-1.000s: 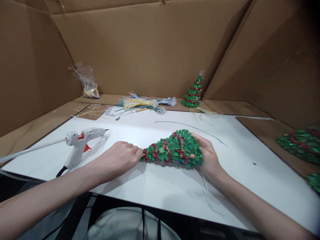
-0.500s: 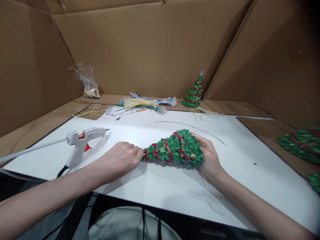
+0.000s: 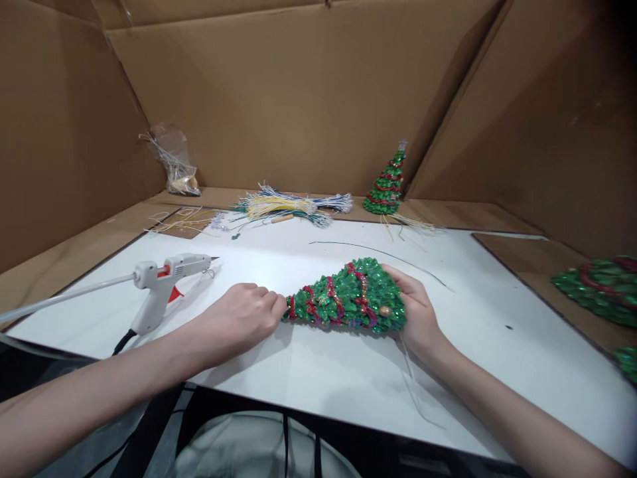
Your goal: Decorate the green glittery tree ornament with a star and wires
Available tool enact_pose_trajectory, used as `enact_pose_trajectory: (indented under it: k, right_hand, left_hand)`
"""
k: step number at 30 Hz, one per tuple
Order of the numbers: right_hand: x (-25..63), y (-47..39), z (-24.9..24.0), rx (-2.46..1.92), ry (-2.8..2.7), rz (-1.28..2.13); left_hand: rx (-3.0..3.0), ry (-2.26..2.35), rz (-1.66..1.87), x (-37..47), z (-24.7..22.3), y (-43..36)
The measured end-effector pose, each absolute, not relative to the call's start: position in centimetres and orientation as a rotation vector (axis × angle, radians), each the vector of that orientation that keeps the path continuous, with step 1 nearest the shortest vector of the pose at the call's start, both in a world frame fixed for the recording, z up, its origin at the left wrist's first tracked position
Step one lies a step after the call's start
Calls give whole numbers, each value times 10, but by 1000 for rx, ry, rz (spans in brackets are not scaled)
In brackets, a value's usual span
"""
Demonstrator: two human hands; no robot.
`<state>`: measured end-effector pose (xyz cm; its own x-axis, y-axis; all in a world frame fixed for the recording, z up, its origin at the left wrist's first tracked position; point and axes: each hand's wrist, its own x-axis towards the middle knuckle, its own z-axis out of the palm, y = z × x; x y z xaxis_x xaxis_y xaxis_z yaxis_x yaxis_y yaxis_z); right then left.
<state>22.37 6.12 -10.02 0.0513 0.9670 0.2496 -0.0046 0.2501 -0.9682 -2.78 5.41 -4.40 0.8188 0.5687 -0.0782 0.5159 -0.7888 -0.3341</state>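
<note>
A small glittery green Christmas tree (image 3: 343, 297) with red garland lies on its side between my hands, low over the white board (image 3: 279, 385). Its narrow tip is in the closed fingers of my left hand (image 3: 251, 312); whatever else they pinch there is hidden. My right hand (image 3: 417, 312) wraps round the wide base, most of its fingers out of sight behind the tree. Thin pale wires (image 3: 412, 385) hang from the base below my right hand. To the left of my left hand stands a white glue gun (image 3: 162, 289) with a glue stick in its back.
Bundles of coloured wires (image 3: 283, 204) lie at the back, near a wooden-handled hook (image 3: 282, 218). Another decorated tree (image 3: 387, 182) stands at the back right; more green trees (image 3: 600, 289) lie at the right edge. A clear bag (image 3: 176, 162) leans in the left corner. Cardboard walls (image 3: 298, 99) surround the board.
Almost nothing differs. Both hands keep their hold on the tree, which has shifted only a trace to the right in view.
</note>
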Motion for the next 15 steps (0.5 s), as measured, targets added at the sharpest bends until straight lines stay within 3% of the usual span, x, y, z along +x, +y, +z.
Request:
enact_pose_trajectory:
  k: [15]
  right_hand:
    - [223,58,-101,-1013,-1189,1044]
  left_hand:
    - [-2729,-869,321,-25,-41,53]
